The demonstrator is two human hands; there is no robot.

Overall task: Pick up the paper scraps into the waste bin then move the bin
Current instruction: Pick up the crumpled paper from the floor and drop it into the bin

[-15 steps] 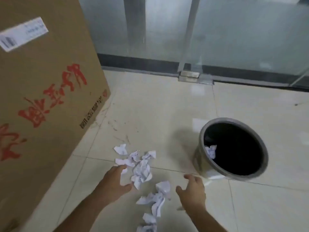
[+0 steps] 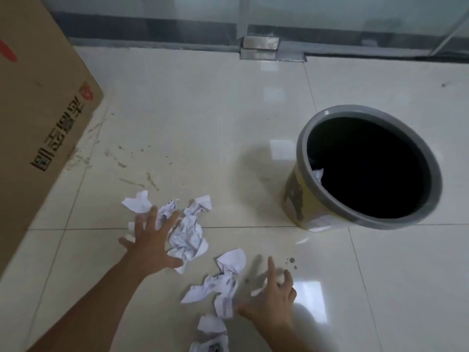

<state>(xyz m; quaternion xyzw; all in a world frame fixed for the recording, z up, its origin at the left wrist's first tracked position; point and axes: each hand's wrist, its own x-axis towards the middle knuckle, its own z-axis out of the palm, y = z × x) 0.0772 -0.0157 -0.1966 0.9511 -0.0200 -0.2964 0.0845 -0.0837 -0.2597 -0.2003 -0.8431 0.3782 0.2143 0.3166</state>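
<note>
Several crumpled white paper scraps point(image 2: 189, 235) lie scattered on the tiled floor in front of me. My left hand point(image 2: 152, 240) is spread flat, fingers apart, over the left scraps. Fingers splayed, my right hand point(image 2: 272, 293) hovers beside a lower cluster of scraps point(image 2: 220, 285), holding nothing. The waste bin point(image 2: 304, 209), round with a grey rim and yellow patterned side, stands upright to the right. One white scrap point(image 2: 318, 175) shows inside it against the dark interior.
A large brown cardboard box point(image 2: 38, 118) with red and black print stands at the left. A glass partition with a metal floor fitting point(image 2: 260, 48) runs along the back. Dirt specks point(image 2: 291, 261) mark the floor.
The view has tilted down and drawn nearer to the floor. Both hands have spread their fingers wider, the left one reaching further over the scraps.
</note>
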